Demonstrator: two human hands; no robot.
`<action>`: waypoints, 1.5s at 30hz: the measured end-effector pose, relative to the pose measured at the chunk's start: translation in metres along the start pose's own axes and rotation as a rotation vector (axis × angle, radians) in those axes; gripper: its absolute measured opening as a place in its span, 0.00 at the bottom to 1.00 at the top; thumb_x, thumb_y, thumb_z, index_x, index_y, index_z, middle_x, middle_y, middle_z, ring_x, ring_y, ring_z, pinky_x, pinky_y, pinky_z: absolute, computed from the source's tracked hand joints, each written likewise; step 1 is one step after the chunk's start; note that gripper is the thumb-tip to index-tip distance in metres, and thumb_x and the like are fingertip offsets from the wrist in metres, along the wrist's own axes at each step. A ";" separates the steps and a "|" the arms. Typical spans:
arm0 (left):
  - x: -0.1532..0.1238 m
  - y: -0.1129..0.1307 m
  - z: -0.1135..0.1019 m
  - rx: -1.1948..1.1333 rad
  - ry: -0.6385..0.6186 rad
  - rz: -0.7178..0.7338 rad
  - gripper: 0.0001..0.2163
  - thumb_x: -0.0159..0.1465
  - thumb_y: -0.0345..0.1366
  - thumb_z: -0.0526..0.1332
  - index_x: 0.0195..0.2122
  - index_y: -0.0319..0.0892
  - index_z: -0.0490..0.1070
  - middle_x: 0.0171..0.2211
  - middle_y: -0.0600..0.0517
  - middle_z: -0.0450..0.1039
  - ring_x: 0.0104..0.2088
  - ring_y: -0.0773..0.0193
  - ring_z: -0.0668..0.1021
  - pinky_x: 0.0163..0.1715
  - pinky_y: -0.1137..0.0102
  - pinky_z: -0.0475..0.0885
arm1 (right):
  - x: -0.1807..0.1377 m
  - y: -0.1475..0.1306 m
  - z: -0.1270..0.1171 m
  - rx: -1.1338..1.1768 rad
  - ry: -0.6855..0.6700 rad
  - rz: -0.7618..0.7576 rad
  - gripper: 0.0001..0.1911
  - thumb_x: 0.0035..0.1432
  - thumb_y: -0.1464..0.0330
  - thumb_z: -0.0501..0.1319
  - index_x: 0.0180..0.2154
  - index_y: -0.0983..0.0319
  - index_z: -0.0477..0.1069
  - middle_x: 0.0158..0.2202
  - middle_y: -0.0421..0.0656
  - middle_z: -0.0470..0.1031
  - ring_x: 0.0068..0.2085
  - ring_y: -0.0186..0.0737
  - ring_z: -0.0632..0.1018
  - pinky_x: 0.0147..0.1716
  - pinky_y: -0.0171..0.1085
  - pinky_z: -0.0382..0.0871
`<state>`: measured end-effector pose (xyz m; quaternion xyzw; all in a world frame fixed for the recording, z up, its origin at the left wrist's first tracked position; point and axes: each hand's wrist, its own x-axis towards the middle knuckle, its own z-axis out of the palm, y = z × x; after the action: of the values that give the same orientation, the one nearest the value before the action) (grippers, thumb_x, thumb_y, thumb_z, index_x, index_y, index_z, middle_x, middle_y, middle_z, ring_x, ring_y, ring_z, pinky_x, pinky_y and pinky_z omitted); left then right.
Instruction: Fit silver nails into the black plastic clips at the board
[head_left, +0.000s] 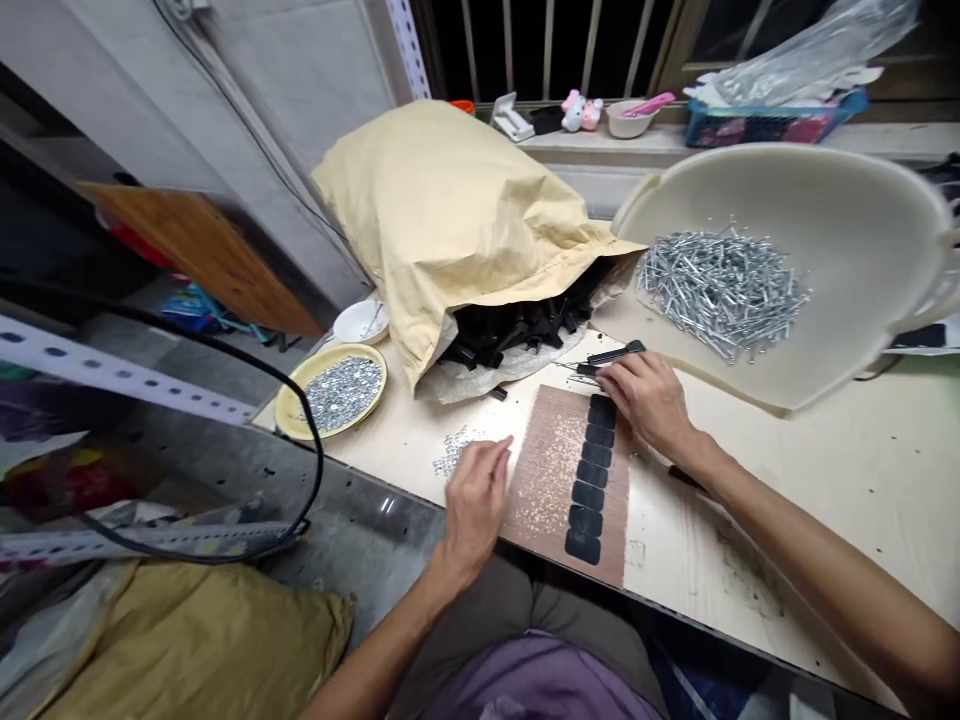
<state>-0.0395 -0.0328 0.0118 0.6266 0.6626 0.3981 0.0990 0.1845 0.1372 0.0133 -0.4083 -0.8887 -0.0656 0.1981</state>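
My right hand point(646, 402) is closed over the board's far end, its fingertips at a small black plastic part point(589, 369). Another black plastic part point(616, 353) and a few thin metal pins point(581, 379) lie by those fingers. Thumb and fingers of my left hand point(475, 492) are pinched together; what is between them, if anything, is too small to see. Just beyond it is a loose scatter of small silvery metal pieces point(452, 450). Between the hands lies a brown board point(536, 480) bearing a column of black rounded squares point(589, 495) and pale worn specks.
A paper sack point(450, 200) spills black parts point(517, 330) at its mouth. Left of it stand a yellow dish point(289, 405) of small metal pieces and a white bowl point(360, 322). A large pale scoop-shaped tub point(840, 210) holds many metal pins point(724, 290).
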 end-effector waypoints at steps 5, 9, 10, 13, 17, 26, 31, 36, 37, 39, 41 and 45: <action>0.018 -0.040 -0.028 0.406 -0.026 -0.007 0.12 0.66 0.36 0.53 0.46 0.45 0.74 0.36 0.47 0.71 0.38 0.58 0.69 0.35 0.66 0.67 | 0.045 -0.009 0.043 -0.103 -0.142 0.048 0.15 0.64 0.61 0.52 0.40 0.60 0.75 0.37 0.48 0.73 0.40 0.47 0.64 0.37 0.42 0.51; 0.028 -0.050 -0.017 0.515 -0.156 0.077 0.10 0.66 0.37 0.54 0.42 0.47 0.75 0.34 0.47 0.70 0.37 0.57 0.66 0.30 0.67 0.64 | 0.047 -0.012 0.053 -0.129 -0.188 0.093 0.17 0.65 0.65 0.50 0.35 0.61 0.76 0.36 0.49 0.72 0.39 0.46 0.64 0.35 0.42 0.51; 0.029 -0.051 -0.014 0.530 -0.187 0.093 0.10 0.66 0.37 0.54 0.41 0.47 0.75 0.34 0.47 0.69 0.36 0.57 0.65 0.30 0.66 0.63 | 0.047 -0.013 0.053 -0.131 -0.193 0.103 0.17 0.65 0.66 0.49 0.36 0.62 0.76 0.36 0.49 0.72 0.39 0.45 0.64 0.35 0.41 0.51; 0.031 -0.053 -0.007 0.583 -0.246 0.145 0.09 0.66 0.36 0.55 0.39 0.48 0.75 0.33 0.48 0.68 0.35 0.57 0.64 0.30 0.65 0.61 | 0.045 -0.014 0.049 -0.128 -0.210 0.133 0.17 0.65 0.67 0.48 0.37 0.63 0.75 0.36 0.50 0.70 0.37 0.44 0.65 0.32 0.39 0.53; 0.034 -0.053 -0.009 0.631 -0.299 0.223 0.07 0.64 0.32 0.56 0.33 0.45 0.73 0.33 0.47 0.68 0.35 0.56 0.65 0.31 0.64 0.60 | 0.044 -0.014 0.035 -0.102 -0.126 0.118 0.15 0.65 0.68 0.48 0.40 0.62 0.73 0.38 0.48 0.70 0.39 0.43 0.67 0.29 0.37 0.54; 0.048 -0.039 -0.011 0.105 -0.253 0.044 0.05 0.62 0.30 0.57 0.31 0.41 0.71 0.31 0.48 0.71 0.35 0.59 0.71 0.35 0.65 0.66 | 0.001 -0.075 -0.022 0.397 0.020 0.051 0.17 0.67 0.66 0.48 0.46 0.63 0.72 0.38 0.47 0.70 0.33 0.37 0.72 0.28 0.36 0.69; 0.049 -0.015 -0.002 -0.668 -0.141 -0.484 0.08 0.56 0.40 0.63 0.29 0.39 0.72 0.27 0.52 0.73 0.29 0.66 0.75 0.32 0.70 0.69 | -0.023 -0.111 -0.022 0.494 -0.056 0.036 0.17 0.66 0.69 0.49 0.53 0.57 0.69 0.36 0.45 0.69 0.34 0.36 0.72 0.31 0.35 0.70; 0.048 0.002 0.004 -0.882 -0.095 -0.590 0.09 0.53 0.38 0.66 0.28 0.37 0.71 0.24 0.53 0.74 0.27 0.69 0.75 0.33 0.73 0.70 | -0.029 -0.111 -0.022 0.457 -0.075 0.074 0.17 0.66 0.67 0.49 0.53 0.55 0.69 0.36 0.44 0.68 0.34 0.35 0.72 0.32 0.33 0.69; 0.048 0.004 0.003 -0.891 -0.100 -0.592 0.09 0.53 0.37 0.67 0.29 0.37 0.71 0.24 0.53 0.74 0.27 0.69 0.76 0.33 0.73 0.71 | -0.030 -0.110 -0.023 0.441 -0.077 0.077 0.17 0.66 0.67 0.49 0.53 0.54 0.69 0.36 0.44 0.68 0.34 0.35 0.72 0.31 0.33 0.68; 0.048 0.005 0.003 -0.905 -0.120 -0.588 0.09 0.53 0.37 0.67 0.29 0.36 0.72 0.25 0.52 0.75 0.27 0.69 0.76 0.34 0.72 0.71 | -0.032 -0.109 -0.026 0.402 -0.073 0.081 0.17 0.66 0.67 0.49 0.53 0.54 0.69 0.37 0.44 0.68 0.34 0.35 0.72 0.30 0.32 0.67; 0.047 0.005 0.003 -0.915 -0.142 -0.584 0.09 0.53 0.37 0.67 0.29 0.36 0.72 0.25 0.52 0.75 0.28 0.69 0.76 0.35 0.72 0.72 | -0.034 -0.108 -0.027 0.373 -0.070 0.086 0.17 0.66 0.67 0.49 0.53 0.54 0.69 0.37 0.44 0.68 0.33 0.34 0.72 0.28 0.31 0.65; 0.047 0.002 0.005 -0.942 -0.201 -0.587 0.10 0.53 0.38 0.68 0.30 0.37 0.71 0.25 0.53 0.75 0.27 0.69 0.77 0.34 0.72 0.72 | -0.038 -0.108 -0.027 0.394 -0.068 0.107 0.16 0.67 0.66 0.49 0.51 0.55 0.70 0.36 0.44 0.69 0.33 0.34 0.73 0.28 0.30 0.66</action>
<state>-0.0441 0.0116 0.0274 0.3390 0.5470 0.5450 0.5374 0.1340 0.0320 0.0278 -0.4101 -0.8676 0.1340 0.2472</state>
